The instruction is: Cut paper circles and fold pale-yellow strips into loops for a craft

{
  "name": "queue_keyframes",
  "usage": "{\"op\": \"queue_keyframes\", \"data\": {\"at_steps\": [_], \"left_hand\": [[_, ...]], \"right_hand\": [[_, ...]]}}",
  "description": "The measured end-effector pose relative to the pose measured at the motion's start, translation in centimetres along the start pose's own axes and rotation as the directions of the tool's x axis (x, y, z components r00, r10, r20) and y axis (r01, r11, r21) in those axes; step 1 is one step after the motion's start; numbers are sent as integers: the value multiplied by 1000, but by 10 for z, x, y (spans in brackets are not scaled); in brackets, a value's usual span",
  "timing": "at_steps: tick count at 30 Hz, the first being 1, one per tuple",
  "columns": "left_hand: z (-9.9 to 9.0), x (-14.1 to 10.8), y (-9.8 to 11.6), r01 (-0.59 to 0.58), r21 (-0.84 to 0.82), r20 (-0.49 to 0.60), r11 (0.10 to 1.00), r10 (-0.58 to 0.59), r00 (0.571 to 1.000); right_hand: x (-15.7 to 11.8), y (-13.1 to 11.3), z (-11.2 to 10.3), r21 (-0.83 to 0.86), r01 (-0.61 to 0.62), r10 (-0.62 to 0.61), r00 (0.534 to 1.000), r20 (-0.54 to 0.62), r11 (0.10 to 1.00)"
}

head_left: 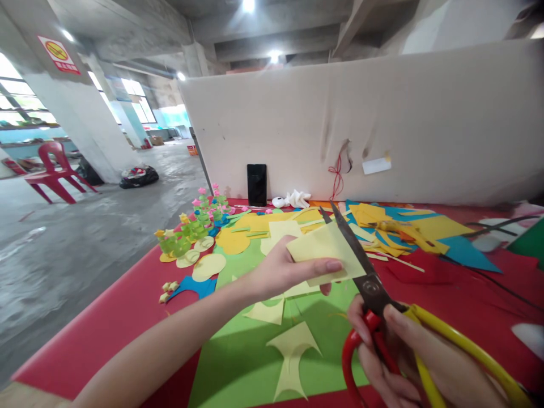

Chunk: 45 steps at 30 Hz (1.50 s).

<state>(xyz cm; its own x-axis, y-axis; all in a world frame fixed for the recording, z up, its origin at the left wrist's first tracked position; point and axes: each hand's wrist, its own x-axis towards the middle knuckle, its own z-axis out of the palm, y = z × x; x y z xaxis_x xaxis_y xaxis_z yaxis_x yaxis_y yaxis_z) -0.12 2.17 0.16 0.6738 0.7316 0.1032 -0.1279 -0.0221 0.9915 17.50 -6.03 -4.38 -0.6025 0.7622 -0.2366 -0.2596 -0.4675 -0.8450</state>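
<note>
Pale yellow paper [327, 249] pinched in left hand [293, 269]; right hand [408, 345] grips scissors [370, 286], blades at paper's edge, just right of left hand.

The left hand [297, 269] is ungloved, and the slender left forearm [170, 340] behind it is bare along its whole visible length, smooth, narrow at the wrist and wider toward the elbow. Its thumb [312, 268] is long and slim, with a short, rounded, glossy nail. The right hand [408, 345] is bare as well, slim-fingered, its thumb ending in a short nail; its outlines are slightly blurred.
</note>
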Motion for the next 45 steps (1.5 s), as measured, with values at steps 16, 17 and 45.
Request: {"op": "queue_keyframes", "data": {"at_steps": [16,17,45], "left_hand": [[2,-2,4,32,7,-20,999,-31,999],[2,-2,4,30,4,-20,1000,-30,999],[1,2,-1,-21,-90,-125,996,9,992]], "right_hand": [[-2,-3,1,-98,-26,13,992,-125,995],[-2,-2,0,-104,-26,13,992,-124,994],[7,-33,-21,-557,-17,-280,852,-443,830]]}}
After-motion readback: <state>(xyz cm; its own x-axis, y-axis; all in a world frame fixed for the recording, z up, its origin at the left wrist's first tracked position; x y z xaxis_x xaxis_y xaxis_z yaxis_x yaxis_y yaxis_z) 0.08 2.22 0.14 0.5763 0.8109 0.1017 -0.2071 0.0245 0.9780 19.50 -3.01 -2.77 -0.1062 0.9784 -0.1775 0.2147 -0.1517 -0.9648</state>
